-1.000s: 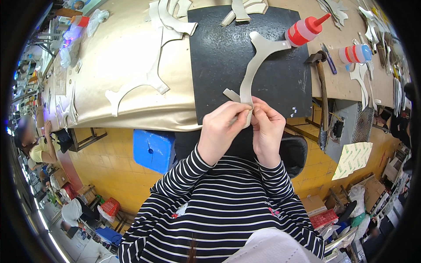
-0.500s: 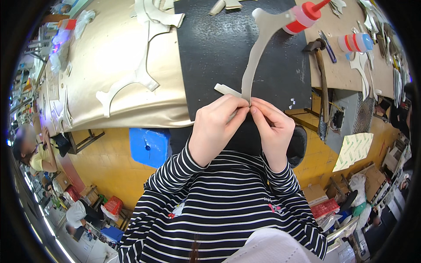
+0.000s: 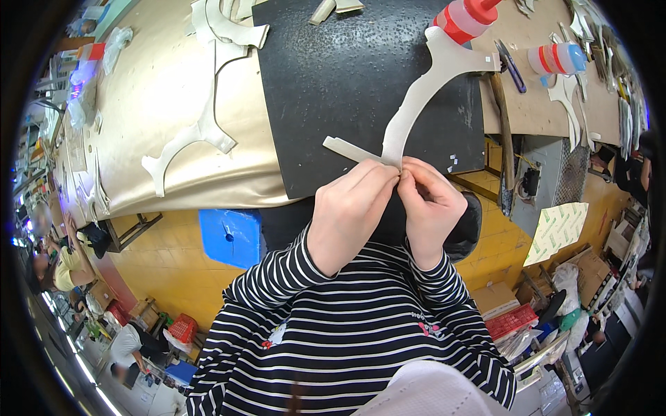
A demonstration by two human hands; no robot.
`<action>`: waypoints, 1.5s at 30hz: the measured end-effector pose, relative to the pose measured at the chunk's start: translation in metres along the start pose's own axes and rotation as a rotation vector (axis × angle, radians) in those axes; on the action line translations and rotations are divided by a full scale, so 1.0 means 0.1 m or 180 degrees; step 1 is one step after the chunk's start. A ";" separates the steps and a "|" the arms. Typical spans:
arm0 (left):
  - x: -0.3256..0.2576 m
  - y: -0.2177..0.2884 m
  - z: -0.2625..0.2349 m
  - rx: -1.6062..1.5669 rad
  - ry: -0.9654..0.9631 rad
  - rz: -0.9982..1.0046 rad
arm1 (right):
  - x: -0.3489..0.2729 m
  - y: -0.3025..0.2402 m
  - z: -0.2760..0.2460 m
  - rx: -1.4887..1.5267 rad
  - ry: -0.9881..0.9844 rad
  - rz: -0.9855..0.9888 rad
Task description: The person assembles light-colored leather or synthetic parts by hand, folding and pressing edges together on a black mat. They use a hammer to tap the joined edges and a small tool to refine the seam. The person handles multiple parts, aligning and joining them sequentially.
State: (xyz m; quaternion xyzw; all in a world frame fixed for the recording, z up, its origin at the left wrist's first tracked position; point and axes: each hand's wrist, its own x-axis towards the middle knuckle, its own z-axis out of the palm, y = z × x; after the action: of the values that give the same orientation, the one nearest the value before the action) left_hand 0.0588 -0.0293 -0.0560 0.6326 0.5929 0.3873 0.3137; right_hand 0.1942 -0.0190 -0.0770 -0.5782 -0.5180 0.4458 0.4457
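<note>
My left hand [image 3: 352,216] and my right hand [image 3: 433,208] meet in front of my chest, at the near edge of a black board [image 3: 319,90]. Both pinch the near end of a long, pale grey leather-like piece [image 3: 411,104]. From my fingertips it curves away over the board and widens into a forked far end, which bears a small white square. Another pale strip [image 3: 347,148] slants leftward from beside my fingers; whether it joins the held piece I cannot tell. My fingers cover the exact spot being pinched.
A red-capped bottle [image 3: 463,21] stands beyond the forked end. Farther right are a hammer [image 3: 502,125], dark-handled cutters [image 3: 512,68] and a blue-capped bottle [image 3: 557,59]. Similar pale pieces [image 3: 201,132] lie on the gold-coloured cloth [image 3: 139,83] at left. A blue stool [image 3: 232,238] is below.
The forked far end of the held piece has swung lower and turned, showing more of its flat face. My hands stay pinched together. The view has shifted slightly.
</note>
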 end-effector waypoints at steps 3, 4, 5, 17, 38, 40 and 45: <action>0.01 -0.02 -0.01 -0.0321 0.0068 -0.0242 | 0.03 -0.02 -0.02 0.0280 -0.0083 0.0128; 0.02 -0.03 -0.03 -0.0514 0.0027 -0.0441 | 0.03 -0.04 -0.04 0.0324 -0.0142 0.0141; 0.03 -0.04 -0.05 -0.0701 -0.0035 -0.0629 | 0.04 -0.06 -0.06 0.0237 -0.0252 0.0142; 0.01 0.05 -0.08 -0.0312 0.0047 -0.0381 | 0.02 -0.18 -0.05 -0.0106 -0.0321 0.0084; -0.07 0.02 -0.08 -0.0125 0.0311 -0.0067 | 0.04 -0.23 -0.10 0.0052 -0.0615 0.0189; -0.09 0.04 -0.04 -0.0017 0.0377 -0.0101 | 0.03 -0.20 -0.04 0.0316 -0.0442 0.0266; -0.13 0.02 0.05 0.0205 0.0748 0.0018 | -0.03 -0.08 0.07 0.0520 -0.0243 0.0377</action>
State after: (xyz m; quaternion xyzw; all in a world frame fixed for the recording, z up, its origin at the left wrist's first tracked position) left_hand 0.0641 -0.0422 -0.0586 0.5942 0.6359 0.4404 0.2205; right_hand 0.1856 -0.0213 -0.0705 -0.5521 -0.4614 0.5339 0.4442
